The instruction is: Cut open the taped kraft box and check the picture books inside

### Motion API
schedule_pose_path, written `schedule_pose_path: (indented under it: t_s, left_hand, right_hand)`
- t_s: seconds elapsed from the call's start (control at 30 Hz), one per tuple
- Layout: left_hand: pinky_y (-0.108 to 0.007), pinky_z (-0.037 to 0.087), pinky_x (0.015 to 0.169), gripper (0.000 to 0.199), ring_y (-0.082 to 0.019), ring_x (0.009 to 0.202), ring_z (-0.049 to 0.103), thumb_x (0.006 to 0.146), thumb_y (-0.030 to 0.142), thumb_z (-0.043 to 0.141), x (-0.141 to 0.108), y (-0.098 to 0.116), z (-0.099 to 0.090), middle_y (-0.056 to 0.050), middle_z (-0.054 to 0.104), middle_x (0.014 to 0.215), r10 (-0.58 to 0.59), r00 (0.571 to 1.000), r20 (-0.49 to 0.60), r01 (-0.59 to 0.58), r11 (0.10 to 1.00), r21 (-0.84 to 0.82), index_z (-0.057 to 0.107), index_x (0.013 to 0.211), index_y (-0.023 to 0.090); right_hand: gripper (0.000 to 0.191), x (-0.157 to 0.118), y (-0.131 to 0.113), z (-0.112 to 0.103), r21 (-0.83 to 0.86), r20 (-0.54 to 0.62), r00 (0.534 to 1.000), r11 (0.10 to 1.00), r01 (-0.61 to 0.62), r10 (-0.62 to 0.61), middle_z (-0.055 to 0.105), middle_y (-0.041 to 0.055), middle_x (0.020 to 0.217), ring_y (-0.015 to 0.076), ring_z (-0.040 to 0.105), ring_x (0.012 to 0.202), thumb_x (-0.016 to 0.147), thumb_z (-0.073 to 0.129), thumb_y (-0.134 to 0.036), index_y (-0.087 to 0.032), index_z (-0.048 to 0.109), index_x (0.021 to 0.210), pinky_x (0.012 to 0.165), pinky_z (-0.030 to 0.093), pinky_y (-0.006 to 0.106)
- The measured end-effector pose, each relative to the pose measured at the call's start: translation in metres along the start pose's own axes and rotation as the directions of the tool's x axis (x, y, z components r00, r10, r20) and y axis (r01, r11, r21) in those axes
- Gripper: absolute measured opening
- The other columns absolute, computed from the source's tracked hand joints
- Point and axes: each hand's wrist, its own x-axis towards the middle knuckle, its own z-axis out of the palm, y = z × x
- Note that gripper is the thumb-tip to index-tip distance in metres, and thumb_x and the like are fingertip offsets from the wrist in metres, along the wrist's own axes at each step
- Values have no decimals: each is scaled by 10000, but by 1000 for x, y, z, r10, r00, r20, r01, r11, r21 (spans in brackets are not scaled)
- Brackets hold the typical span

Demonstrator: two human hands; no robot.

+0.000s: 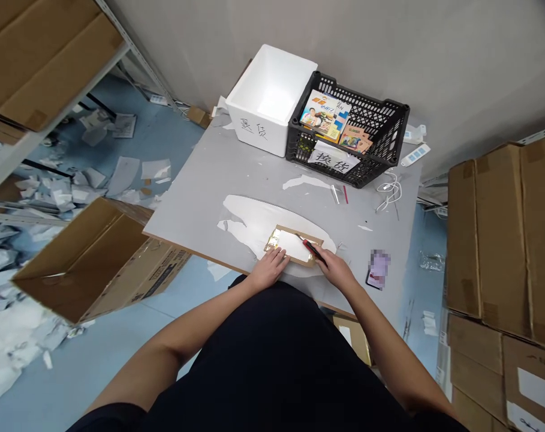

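Note:
A small brown cardboard package (303, 260) with a white label and shiny tape lies near the table's front edge, on a worn white patch. My left hand (269, 267) rests on its lower left part, fingers spread. In my right hand (335, 270) is a red and black utility knife (312, 247), its tip over the upper middle of the package. My right fingers are wrapped round the knife's handle.
On the grey table (200, 186) stand a white foam box (258, 123) and a black crate (371, 144) with booklets. A phone (378, 270) lies at right, a white cable (391, 192) behind it. An open carton (132, 270) stands at left, stacked boxes (488, 240) at right.

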Motion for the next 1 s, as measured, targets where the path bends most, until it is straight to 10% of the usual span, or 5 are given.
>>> schedule_pose_path:
  t_s: [0.3,0.63,1.0]
  left_hand:
    - [-597,137,1157,604,-340,1449,200,816,116,501,-4,-6,8,-178,387,1490,29,1000,-3,-29,997,75,420,1413,171]
    - [-599,213,1138,633,-356,1424,254,844,168,524,-6,-6,11,-227,381,1475,75,997,19,-76,894,441,340,1446,104]
    - [-567,206,1155,600,-330,1418,277,864,157,514,-2,-6,15,-203,401,1471,116,992,53,-127,868,480,359,1442,122]
  right_hand:
    - [591,63,-41,18,-365,296,945,899,244,-136,642,63,1027,229,622,854,902,512,-208,-421,394,1440,777,417,309]
    - [598,65,-80,8,-676,438,899,659,329,1,610,105,1107,216,636,909,976,357,-241,-388,157,1520,727,410,265]
    - [727,65,-61,-4,-697,495,868,615,369,41,628,81,1060,213,643,888,918,473,-205,-405,116,1519,710,413,263]
